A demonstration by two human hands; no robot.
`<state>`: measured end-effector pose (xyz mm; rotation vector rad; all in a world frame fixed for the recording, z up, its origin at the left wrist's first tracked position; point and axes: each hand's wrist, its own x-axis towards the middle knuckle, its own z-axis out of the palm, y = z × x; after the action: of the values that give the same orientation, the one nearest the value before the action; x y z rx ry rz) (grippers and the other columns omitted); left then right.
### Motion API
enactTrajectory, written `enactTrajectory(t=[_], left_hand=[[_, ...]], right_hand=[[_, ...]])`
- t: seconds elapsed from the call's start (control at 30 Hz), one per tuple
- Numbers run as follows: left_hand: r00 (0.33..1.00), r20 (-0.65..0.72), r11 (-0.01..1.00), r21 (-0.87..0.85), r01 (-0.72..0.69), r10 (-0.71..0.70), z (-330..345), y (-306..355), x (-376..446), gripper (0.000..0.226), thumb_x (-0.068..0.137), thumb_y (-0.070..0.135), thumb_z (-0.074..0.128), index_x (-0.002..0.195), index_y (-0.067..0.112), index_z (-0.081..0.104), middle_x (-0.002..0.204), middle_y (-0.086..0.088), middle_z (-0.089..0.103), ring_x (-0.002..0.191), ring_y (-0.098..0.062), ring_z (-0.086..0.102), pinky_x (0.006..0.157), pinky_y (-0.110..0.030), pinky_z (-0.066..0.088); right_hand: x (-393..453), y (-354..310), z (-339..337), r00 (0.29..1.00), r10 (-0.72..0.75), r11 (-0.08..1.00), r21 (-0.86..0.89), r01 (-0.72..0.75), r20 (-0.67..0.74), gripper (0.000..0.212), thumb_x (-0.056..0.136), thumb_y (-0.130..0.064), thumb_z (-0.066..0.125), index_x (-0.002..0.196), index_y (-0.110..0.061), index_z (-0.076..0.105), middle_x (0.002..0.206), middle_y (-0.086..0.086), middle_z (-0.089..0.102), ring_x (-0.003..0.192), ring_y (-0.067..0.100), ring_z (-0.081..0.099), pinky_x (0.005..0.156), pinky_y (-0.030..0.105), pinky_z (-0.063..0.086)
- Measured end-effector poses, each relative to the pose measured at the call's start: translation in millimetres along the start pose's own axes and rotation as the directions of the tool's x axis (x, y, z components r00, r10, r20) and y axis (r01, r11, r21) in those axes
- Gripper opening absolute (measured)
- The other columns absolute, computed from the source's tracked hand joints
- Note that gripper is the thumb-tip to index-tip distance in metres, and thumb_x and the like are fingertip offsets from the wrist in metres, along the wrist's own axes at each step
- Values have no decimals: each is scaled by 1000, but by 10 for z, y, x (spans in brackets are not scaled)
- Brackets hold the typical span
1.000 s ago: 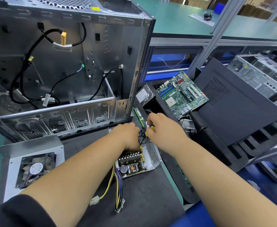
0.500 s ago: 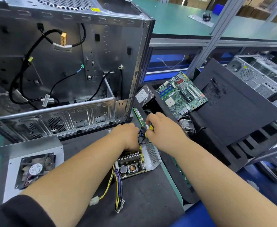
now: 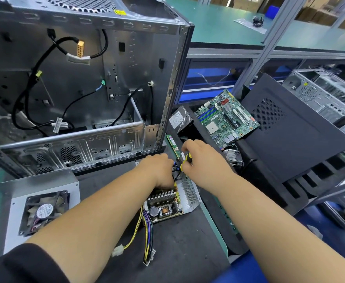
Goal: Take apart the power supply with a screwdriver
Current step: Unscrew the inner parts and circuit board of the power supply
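Power supply point(image 3: 170, 203) (lid off) on dark mat point(image 3: 179, 246), right hand point(image 3: 205, 162) gripping screwdriver point(image 3: 186, 160), left hand point(image 3: 160, 170) curled on it.

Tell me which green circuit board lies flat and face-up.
The large motherboard beyond the right hand; the narrow memory stick beside the case stands on edge.

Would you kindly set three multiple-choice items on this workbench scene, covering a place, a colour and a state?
1. Where does the grey cover with the black fan lie?
A. left of the opened power supply
B. on the green motherboard
C. inside the steel case

2. What colour is the screwdriver handle?
A. red
B. yellow and black
C. white

3. The right hand is:
A. flat on the mat
B. gripping the screwdriver
C. holding a cable plug

A: the grey cover with the black fan lies left of the opened power supply.
B: the screwdriver handle shows both colours.
B: the right hand curls round it.
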<state>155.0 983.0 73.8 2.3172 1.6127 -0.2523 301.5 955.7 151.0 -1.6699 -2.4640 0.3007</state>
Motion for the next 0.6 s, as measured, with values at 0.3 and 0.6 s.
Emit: enactTrajectory(t=[0.3,0.6], left_hand=[[1000,-8,1000,-6,6,-6,3,-1,1,54,76,42,59,125,20,51,117,-7,49,108,-29,55,74,-36,35],[1000,11,1000,4,-7,7,-12,-4,7,51,76,42,57,122,19,53,116,-7,48,107,-29,54,75,-36,37]], right_hand=[[3,42,46,996,-44,987,-160,32,-73,28,100,-45,46,107,-18,51,87,2,60,77,28,56,56,35,36],[6,23,18,1000,-19,1000,-25,18,-12,25,93,-25,54,117,-19,54,102,4,57,81,26,53,63,36,44]])
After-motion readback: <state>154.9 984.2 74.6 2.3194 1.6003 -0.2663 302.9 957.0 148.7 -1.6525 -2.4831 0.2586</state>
